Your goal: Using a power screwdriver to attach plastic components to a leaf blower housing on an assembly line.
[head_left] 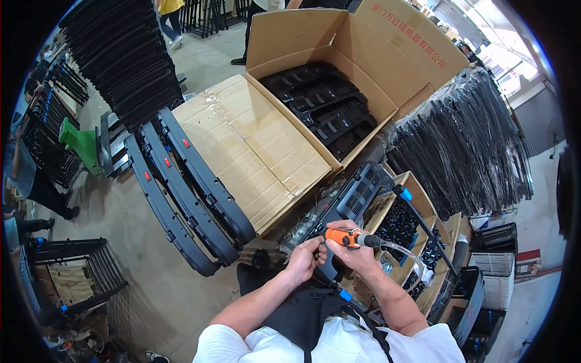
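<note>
My right hand [358, 257] is wrapped round an orange air-powered screwdriver [340, 236], with a clear hose [407, 249] curving off its back end. The tool's front end points left, toward my left hand [301, 261]. The left fingers are pinched together close beside it; whatever they hold is too small to make out. Under both hands lies a dark grey plastic housing [362, 192] with vent slots at its far end, partly hidden by my hands. A black frame tube with a blue band [345, 295] runs by my right forearm.
Divided wooden bins [393, 227] of small black parts stand at the right. Beyond the housing are a closed carton [242, 145] and an open carton [357, 158] with black moulded parts. Three long dark covers [193, 224] lean at the left. Tall black stacks [460, 142] flank the cartons.
</note>
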Motion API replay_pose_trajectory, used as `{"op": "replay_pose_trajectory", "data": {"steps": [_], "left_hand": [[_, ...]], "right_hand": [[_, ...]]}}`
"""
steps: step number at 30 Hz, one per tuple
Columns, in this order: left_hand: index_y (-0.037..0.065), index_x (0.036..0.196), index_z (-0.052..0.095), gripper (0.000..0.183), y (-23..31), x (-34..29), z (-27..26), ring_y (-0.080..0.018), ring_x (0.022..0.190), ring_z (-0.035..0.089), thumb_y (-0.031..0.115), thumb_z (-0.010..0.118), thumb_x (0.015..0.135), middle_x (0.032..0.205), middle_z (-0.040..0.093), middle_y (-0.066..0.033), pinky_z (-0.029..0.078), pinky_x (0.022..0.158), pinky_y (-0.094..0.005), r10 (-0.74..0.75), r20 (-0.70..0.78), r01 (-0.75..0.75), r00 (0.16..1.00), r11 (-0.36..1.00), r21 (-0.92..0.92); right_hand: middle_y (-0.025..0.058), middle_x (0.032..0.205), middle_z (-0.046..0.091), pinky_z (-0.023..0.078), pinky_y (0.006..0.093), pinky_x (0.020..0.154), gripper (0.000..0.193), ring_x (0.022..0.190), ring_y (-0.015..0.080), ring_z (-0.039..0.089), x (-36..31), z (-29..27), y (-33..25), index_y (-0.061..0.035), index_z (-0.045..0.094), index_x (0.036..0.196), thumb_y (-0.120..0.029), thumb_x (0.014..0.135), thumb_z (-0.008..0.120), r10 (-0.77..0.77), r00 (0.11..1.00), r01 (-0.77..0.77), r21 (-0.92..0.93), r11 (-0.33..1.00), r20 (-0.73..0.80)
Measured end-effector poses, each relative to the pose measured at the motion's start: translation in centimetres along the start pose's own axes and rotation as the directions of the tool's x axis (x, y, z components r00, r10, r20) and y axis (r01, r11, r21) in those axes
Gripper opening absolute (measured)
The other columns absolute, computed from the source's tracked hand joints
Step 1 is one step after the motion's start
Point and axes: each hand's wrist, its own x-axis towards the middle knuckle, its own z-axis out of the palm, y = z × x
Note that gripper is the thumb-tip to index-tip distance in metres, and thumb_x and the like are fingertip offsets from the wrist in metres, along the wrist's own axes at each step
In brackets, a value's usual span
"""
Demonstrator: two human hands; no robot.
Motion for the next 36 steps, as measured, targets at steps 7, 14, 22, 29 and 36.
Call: {"op": "replay_pose_trajectory", "data": {"steps": [7,14,22,29,36], "left_hand": [[0.004,0.128,0.061,0.025,0.1,-0.7,0.7,-0.0146,0.071,0.064,0.019,0.048,0.113,0.088,0.068,-0.0048,0.054,0.063,-0.0288,0.023,-0.024,-0.022,0.999,0.999,0.045],[0.004,0.128,0.059,0.024,-0.6,-0.2,0.5,-0.0142,0.07,0.063,0.019,0.047,0.113,0.086,0.067,-0.0042,0.053,0.063,-0.0282,0.047,-0.024,-0.045,0.999,0.998,0.052],[0.007,0.112,0.065,0.024,-0.2,-0.5,1.4,-0.0108,0.07,0.061,0.021,0.046,0.113,0.082,0.065,-0.0005,0.05,0.062,-0.0265,0.056,-0.006,-0.055,0.998,0.988,0.142],[0.006,0.119,0.065,0.025,0.4,-1.1,1.4,-0.0118,0.075,0.064,0.02,0.046,0.113,0.086,0.068,-0.001,0.053,0.067,-0.0266,0.038,-0.01,-0.036,0.999,0.987,0.158],[0.0,0.134,0.06,0.032,1.5,-0.8,2.9,-0.0193,0.086,0.067,0.019,0.043,0.114,0.095,0.068,-0.0057,0.056,0.08,-0.0328,-0.115,-0.042,0.123,0.992,0.946,0.301]], "right_hand": [[0.0137,0.132,0.069,0.054,0.035,0.103,0.055,0.117,0.0201,0.068,-3.3,-0.4,2.7,-0.0023,0.057,0.137,0.0,0.087,0.079,0.084,0.991,-0.055,0.264,0.963,-0.1],[0.0106,0.118,0.074,0.057,0.0327,0.096,0.039,0.107,0.0166,0.071,-0.9,-0.7,-0.1,-0.0047,0.068,0.125,-0.004,0.088,0.079,0.065,0.998,-0.066,0.02,0.998,0.023],[0.01,0.114,0.076,0.059,0.0326,0.09,0.041,0.1,0.0189,0.075,1.3,-0.7,-0.3,-0.0062,0.069,0.125,-0.009,0.086,0.079,0.028,0.991,-0.015,-0.099,0.995,0.133],[0.0113,0.129,0.071,0.054,0.0364,0.104,0.052,0.118,0.02,0.068,-3.0,-1.4,0.4,-0.0019,0.062,0.133,-0.004,0.084,0.081,0.101,0.994,-0.101,0.015,0.995,-0.032],[0.0197,0.127,0.07,0.055,0.039,0.102,0.064,0.114,0.0267,0.068,-14.8,-4.6,0.2,-0.0035,0.052,0.142,-0.003,0.084,0.078,0.552,0.67,-0.057,0.707,0.705,-0.496]]}}
